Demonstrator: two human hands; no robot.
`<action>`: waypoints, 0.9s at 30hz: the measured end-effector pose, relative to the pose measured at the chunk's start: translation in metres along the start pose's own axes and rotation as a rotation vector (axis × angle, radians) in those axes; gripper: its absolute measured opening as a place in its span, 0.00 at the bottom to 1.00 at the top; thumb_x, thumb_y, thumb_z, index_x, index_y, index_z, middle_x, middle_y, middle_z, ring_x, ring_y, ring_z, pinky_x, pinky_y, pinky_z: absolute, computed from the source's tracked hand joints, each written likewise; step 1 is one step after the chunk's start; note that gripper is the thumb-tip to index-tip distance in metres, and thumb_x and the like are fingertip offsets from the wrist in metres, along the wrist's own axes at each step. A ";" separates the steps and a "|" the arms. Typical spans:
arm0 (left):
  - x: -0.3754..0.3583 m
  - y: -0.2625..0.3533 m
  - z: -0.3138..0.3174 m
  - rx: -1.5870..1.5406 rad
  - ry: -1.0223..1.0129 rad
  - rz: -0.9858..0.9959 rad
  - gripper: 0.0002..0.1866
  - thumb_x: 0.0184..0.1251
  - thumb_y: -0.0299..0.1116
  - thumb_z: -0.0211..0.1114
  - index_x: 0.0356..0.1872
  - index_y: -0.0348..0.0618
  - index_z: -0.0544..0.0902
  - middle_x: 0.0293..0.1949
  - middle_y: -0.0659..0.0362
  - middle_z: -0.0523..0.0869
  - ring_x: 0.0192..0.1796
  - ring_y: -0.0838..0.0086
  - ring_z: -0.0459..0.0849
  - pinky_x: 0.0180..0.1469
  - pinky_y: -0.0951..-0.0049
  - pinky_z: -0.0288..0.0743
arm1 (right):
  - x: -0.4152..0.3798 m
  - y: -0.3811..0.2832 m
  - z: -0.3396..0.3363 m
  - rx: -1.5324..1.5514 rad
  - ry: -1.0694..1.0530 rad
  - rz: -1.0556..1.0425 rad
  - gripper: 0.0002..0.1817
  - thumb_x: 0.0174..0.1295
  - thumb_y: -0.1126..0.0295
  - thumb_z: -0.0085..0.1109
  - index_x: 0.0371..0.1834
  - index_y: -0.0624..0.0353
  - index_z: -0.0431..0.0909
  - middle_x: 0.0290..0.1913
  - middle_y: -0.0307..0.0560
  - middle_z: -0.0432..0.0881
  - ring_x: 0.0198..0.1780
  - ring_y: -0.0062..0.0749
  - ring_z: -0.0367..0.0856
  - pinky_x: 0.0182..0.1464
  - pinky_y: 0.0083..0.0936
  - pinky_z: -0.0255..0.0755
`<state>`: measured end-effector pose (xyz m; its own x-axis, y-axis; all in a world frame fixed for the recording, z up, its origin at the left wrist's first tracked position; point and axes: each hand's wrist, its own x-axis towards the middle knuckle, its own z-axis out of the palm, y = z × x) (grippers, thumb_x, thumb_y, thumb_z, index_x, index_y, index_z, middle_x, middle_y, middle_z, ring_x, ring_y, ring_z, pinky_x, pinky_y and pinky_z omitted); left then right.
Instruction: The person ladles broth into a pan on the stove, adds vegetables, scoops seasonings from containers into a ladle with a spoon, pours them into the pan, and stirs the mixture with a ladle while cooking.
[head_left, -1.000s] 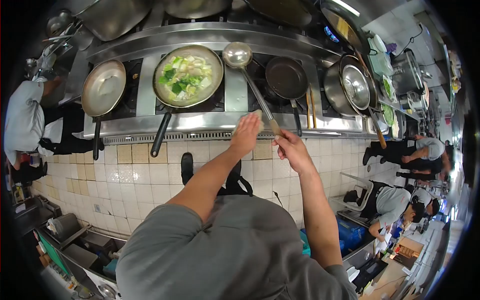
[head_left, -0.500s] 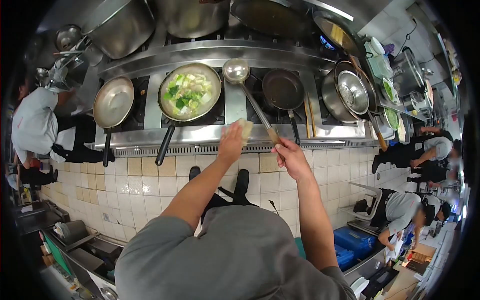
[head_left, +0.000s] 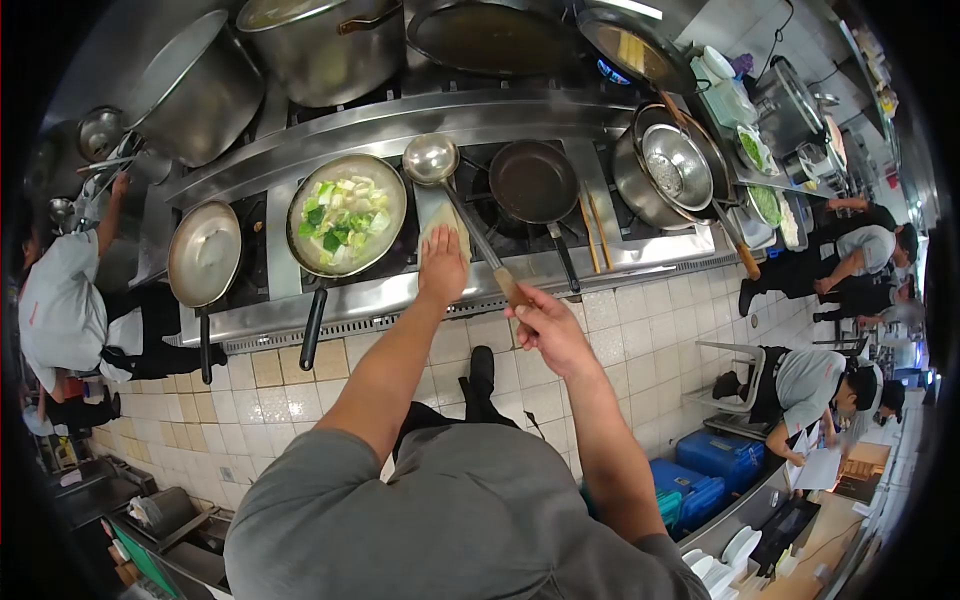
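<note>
My left hand point(head_left: 443, 264) lies with its fingers on a pale folded cloth point(head_left: 446, 222), pressed on the steel strip between two burners. In my right hand point(head_left: 546, 328) is the wooden handle end of a long steel ladle point(head_left: 474, 228); its bowl rests up at the back of the strip. Left of the cloth, a pan point(head_left: 395, 222) holds cut green and white vegetables point(head_left: 343, 215). A small dark frying pan point(head_left: 533, 181) sits right of the ladle.
An empty pan point(head_left: 205, 254) is at the left. Large pots point(head_left: 320, 55) stand behind. Chopsticks point(head_left: 594, 228) and a steel bowl point(head_left: 677, 165) are at the right. Co-workers point(head_left: 62, 280) stand at both sides; one person point(head_left: 812, 385) sits at lower right. A lit burner point(head_left: 612, 72) is at the back.
My left hand and the cloth have moved forward from the stove's front edge onto the strip between burners. The view has shifted and turned; my right hand still holds the ladle.
</note>
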<state>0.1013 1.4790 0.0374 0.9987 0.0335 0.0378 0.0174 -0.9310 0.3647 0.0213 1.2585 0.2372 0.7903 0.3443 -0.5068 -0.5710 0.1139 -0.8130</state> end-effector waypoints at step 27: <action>-0.231 -0.252 -0.098 0.200 0.170 -0.245 0.39 0.62 0.30 0.63 0.78 0.43 0.66 0.78 0.53 0.67 0.81 0.59 0.61 0.81 0.42 0.48 | 0.045 0.161 -0.042 0.025 0.007 0.267 0.22 0.76 0.54 0.55 0.68 0.49 0.73 0.54 0.46 0.82 0.53 0.38 0.84 0.49 0.42 0.82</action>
<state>-0.1388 1.7413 0.0276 0.9420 0.3086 0.1320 0.2809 -0.9401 0.1934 -0.0263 1.2535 0.0715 0.6129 0.3585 -0.7042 -0.7644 0.0431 -0.6433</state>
